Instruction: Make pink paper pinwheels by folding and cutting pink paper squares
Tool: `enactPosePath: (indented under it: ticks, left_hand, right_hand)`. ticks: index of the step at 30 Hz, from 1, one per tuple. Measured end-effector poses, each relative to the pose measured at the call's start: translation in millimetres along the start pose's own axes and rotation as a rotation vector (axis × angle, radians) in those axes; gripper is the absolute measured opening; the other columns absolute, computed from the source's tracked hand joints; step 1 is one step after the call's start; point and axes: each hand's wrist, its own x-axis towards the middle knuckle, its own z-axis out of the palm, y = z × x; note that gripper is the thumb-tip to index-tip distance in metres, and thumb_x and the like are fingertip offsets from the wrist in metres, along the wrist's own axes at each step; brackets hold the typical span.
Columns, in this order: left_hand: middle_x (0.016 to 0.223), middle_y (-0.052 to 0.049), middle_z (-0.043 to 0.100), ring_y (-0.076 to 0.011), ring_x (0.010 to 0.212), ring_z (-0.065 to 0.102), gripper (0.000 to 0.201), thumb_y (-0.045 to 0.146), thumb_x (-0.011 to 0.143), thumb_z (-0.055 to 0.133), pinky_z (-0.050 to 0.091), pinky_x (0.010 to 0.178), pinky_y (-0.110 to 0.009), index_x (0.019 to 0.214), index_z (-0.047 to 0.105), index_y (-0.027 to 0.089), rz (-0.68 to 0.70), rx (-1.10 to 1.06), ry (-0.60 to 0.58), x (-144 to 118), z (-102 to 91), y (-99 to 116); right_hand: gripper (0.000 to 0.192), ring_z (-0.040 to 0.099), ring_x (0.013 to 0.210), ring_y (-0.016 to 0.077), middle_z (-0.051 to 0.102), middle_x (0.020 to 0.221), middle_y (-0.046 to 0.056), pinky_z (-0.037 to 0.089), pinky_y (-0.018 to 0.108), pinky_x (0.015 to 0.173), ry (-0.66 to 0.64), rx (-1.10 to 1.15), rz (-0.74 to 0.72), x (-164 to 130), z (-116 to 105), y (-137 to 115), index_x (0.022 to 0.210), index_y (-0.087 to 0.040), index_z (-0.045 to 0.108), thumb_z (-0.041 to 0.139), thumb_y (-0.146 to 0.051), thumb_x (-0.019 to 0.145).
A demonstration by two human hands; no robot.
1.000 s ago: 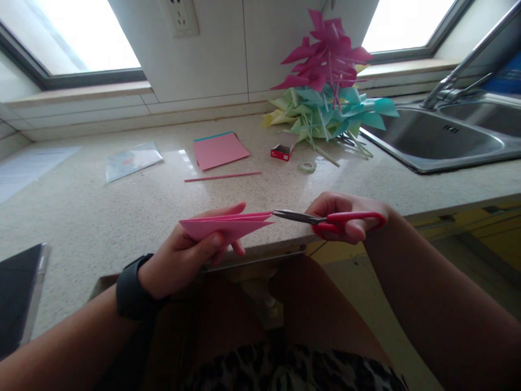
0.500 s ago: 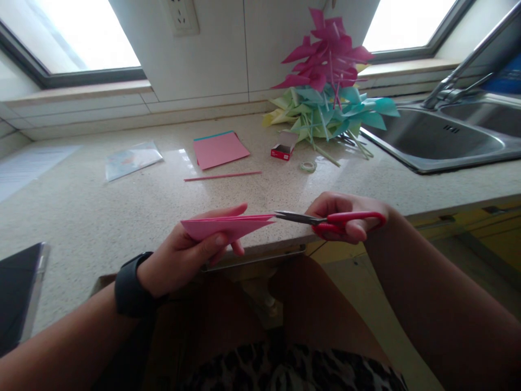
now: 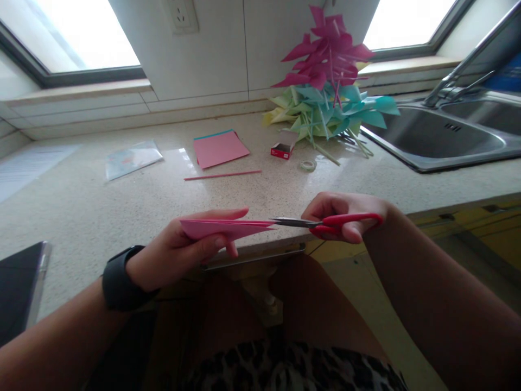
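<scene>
Pinched between thumb and curled fingers, the folded pink paper (image 3: 222, 228) sits in the left hand (image 3: 179, 252) just below the middle of the frame, its long point aimed toward the right. That hand comes in from the lower left, palm turned up and inward, thumb lying along the top edge of the paper, with a black watch (image 3: 118, 285) on the wrist. The right hand (image 3: 345, 214) enters from the lower right, forearm sloping up to the centre, fingers closed through the red handles of the scissors (image 3: 321, 222). Its grip is firm on the handles; the blades run leftward, nearly level, and look almost closed, their tip meeting the right-hand point of the paper. Both hands hover at the front edge of the speckled counter (image 3: 122, 201).

Farther back, in the upper middle of the frame, a flat stack of pink sheets (image 3: 220, 148) lies on the counter with a thin pink stick (image 3: 222, 176) just in front of it. To the right are a small red box (image 3: 283, 149) and a roll of tape (image 3: 308, 165), and behind them a heap of pink, green and blue paper pinwheels (image 3: 329, 92) beside the steel sink (image 3: 431, 141) at the upper right. A clear plastic packet (image 3: 132, 159) lies at the upper left, and a dark tablet (image 3: 18, 288) sits at the left edge.
</scene>
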Motion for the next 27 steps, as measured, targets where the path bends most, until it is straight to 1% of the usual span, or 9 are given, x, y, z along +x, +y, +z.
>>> enactPosePath:
  ticks: [3,6,9,14,17,21,23,27]
  left_hand:
    - [0.085,-0.006,0.079,-0.0152,0.065,0.064,0.040,0.034,0.099,0.057,0.054,0.060,-0.023,0.138,0.063,0.025,-0.027,0.034,0.014,-0.6,2.3,0.7]
    - [0.085,-0.006,0.079,-0.0191,0.076,0.069,0.040,0.034,0.099,0.058,0.058,0.072,-0.028,0.137,0.064,0.024,0.010,0.059,0.015,0.0,4.7,1.6]
    - [0.087,-0.006,0.080,-0.0221,0.086,0.071,0.040,0.033,0.098,0.059,0.059,0.079,-0.032,0.136,0.064,0.024,0.055,0.098,0.005,1.2,6.4,3.3]
    - [0.091,-0.004,0.080,-0.0201,0.087,0.072,0.044,0.029,0.097,0.062,0.057,0.085,-0.030,0.141,0.059,0.028,0.075,0.116,-0.005,1.6,8.4,6.9]
    - [0.096,-0.004,0.080,-0.0195,0.089,0.072,0.044,0.027,0.097,0.062,0.056,0.087,-0.030,0.141,0.059,0.028,0.090,0.100,-0.019,0.9,9.9,7.5]
    - [0.097,-0.001,0.079,-0.0161,0.082,0.071,0.046,0.024,0.098,0.060,0.056,0.081,-0.026,0.143,0.056,0.033,0.107,0.062,-0.041,0.7,11.2,5.8]
    - [0.098,-0.001,0.080,-0.0165,0.081,0.071,0.046,0.025,0.098,0.060,0.056,0.082,-0.027,0.143,0.056,0.033,0.106,0.072,-0.038,0.8,11.3,5.4]
    - [0.123,-0.006,0.074,-0.0177,0.084,0.071,0.047,0.025,0.097,0.061,0.057,0.083,-0.030,0.144,0.056,0.030,0.098,0.091,-0.035,0.8,10.7,6.0]
  right_hand:
    - [0.059,0.031,0.040,0.0030,0.045,0.053,-0.009,0.017,0.017,0.031,0.011,-0.017,0.020,0.0,1.2,-1.5,0.073,-0.015,0.057,0.085,-0.066,0.062]
    - [0.060,0.032,0.041,0.0031,0.045,0.053,-0.009,0.018,0.016,0.032,-0.008,-0.024,0.018,0.4,2.8,-3.4,0.070,-0.016,0.055,0.084,-0.067,0.062]
    - [0.060,0.032,0.041,0.0030,0.043,0.054,-0.010,0.020,0.016,0.032,-0.028,-0.019,0.010,1.5,4.8,-5.3,0.070,-0.016,0.055,0.084,-0.068,0.062]
    - [0.060,0.033,0.042,0.0028,0.045,0.054,-0.009,0.021,0.015,0.032,-0.036,-0.011,0.018,2.7,6.2,-7.5,0.072,-0.014,0.057,0.085,-0.066,0.062]
    - [0.061,0.035,0.043,0.0033,0.047,0.054,-0.008,0.022,0.015,0.033,-0.053,-0.020,0.028,3.1,5.4,-9.2,0.073,-0.014,0.058,0.085,-0.067,0.060]
    - [0.062,0.036,0.045,0.0038,0.047,0.056,-0.008,0.022,0.015,0.035,-0.078,-0.045,0.029,4.2,5.1,-11.4,0.072,-0.014,0.057,0.084,-0.069,0.060]
    - [0.061,0.035,0.045,0.0035,0.046,0.056,-0.008,0.022,0.015,0.035,-0.086,-0.044,0.015,4.7,6.2,-11.4,0.071,-0.014,0.056,0.084,-0.068,0.060]
    - [0.061,0.034,0.042,0.0027,0.045,0.055,-0.009,0.019,0.015,0.033,-0.052,-0.024,-0.041,4.1,8.6,-8.9,0.069,-0.014,0.055,0.084,-0.067,0.061]
